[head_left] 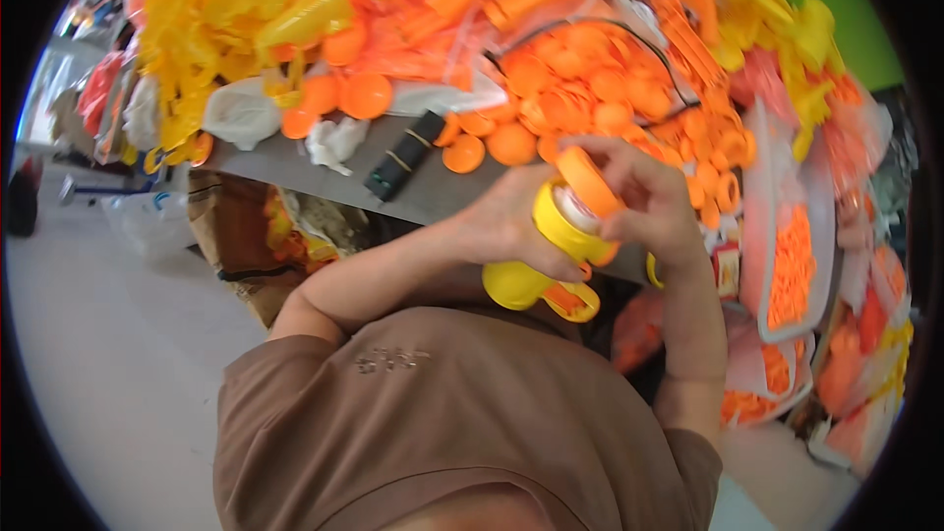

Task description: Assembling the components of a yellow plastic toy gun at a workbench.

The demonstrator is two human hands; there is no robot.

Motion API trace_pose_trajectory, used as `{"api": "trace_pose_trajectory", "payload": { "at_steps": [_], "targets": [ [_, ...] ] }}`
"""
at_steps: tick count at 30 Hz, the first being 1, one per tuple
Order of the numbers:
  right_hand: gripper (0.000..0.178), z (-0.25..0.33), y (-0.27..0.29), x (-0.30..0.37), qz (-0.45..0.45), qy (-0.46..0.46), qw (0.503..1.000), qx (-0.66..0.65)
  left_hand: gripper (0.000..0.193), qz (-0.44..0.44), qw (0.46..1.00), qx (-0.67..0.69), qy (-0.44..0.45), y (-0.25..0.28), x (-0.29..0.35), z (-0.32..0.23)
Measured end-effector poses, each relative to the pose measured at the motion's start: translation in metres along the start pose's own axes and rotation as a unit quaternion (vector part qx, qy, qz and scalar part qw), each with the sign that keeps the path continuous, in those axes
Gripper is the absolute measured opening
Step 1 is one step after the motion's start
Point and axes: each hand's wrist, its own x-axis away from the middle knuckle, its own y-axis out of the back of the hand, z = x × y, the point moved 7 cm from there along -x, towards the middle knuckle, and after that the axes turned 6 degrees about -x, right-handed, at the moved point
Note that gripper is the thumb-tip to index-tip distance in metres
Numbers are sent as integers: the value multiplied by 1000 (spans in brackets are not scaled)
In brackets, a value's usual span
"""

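Observation:
My left hand [506,221] is wrapped round a yellow plastic bottle-shaped toy part [514,285], held tilted in front of my chest at the table's near edge. A yellow loop with orange inside [572,303] sticks out at its lower end. A white piece [573,208] shows at its top. Over that top, my right hand [649,199] grips a round orange cap [588,182] between thumb and fingers. The cap sits tilted over the white piece; whether it is seated cannot be told. My left fingers hide part of the yellow body.
Loose orange caps [565,103] are heaped beyond my hands, with yellow parts [221,15] piled at the far left. A dark banded block [404,155] lies on the grey table [324,177]. At right stands a clear bin [755,265] of small orange pieces.

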Motion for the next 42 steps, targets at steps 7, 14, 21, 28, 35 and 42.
{"api": "trace_pose_trajectory", "payload": {
  "at_steps": [7, 14, 21, 28, 35, 42],
  "targets": [
    [71, -9, -8, 7, 11, 1, 1000, 6, 56, 44, 998, 49, 25, -14, 1, 3],
    [74, -5, -26, 11, 64, 61, 979, 182, 59, 14, 995, 90, 31, -8, 4, 20],
    [65, -15, -34, 15, 1, 9, 972, 236, 51, -36, 989, 114, 90, -6, 17, 28],
    [60, -20, -40, 19, -10, 2, 977, 213, 63, -41, 988, 98, 113, -9, 22, 39],
    [56, -21, -32, 23, 6, 42, 981, 187, 53, 13, 996, 80, 45, -12, 18, 39],
    [45, -30, -26, 16, 72, 19, 989, 130, 51, 23, 994, 94, 52, -13, 13, 48]
  ]
}}
